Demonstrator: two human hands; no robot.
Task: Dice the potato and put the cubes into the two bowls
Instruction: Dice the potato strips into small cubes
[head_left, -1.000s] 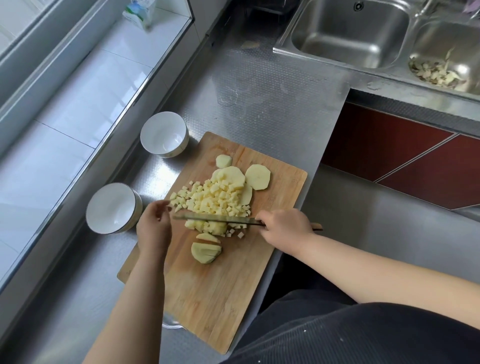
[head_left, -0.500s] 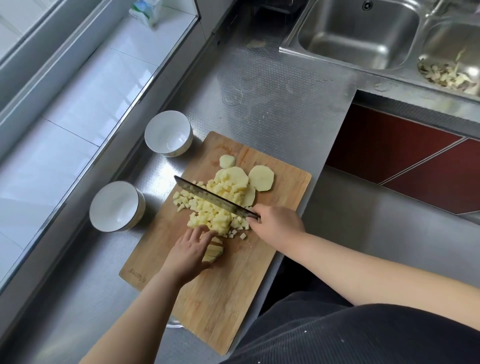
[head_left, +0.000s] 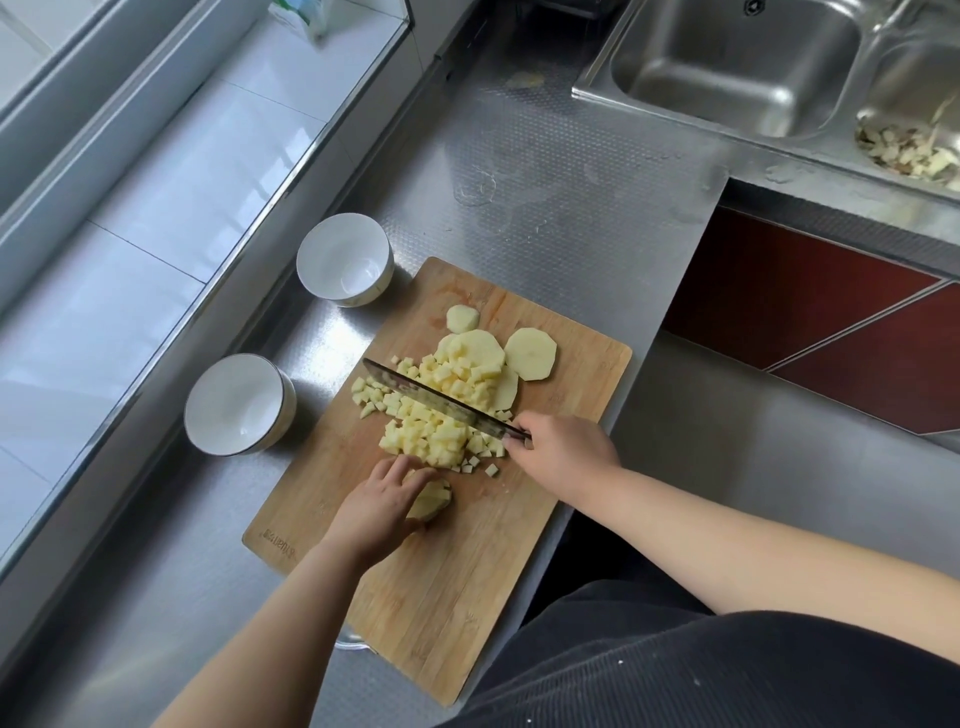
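bowls (head_left: 291, 338) flank board's (head_left: 457, 597) left edge | knife (head_left: 441, 402) spans cube pile (head_left: 436, 415) | board's near half seems open

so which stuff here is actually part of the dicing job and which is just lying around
In the job: knife, potato cubes, potato slices, potato chunk, cutting board, two bowls, left hand, right hand.

Lying about: sink, scraps, carton.
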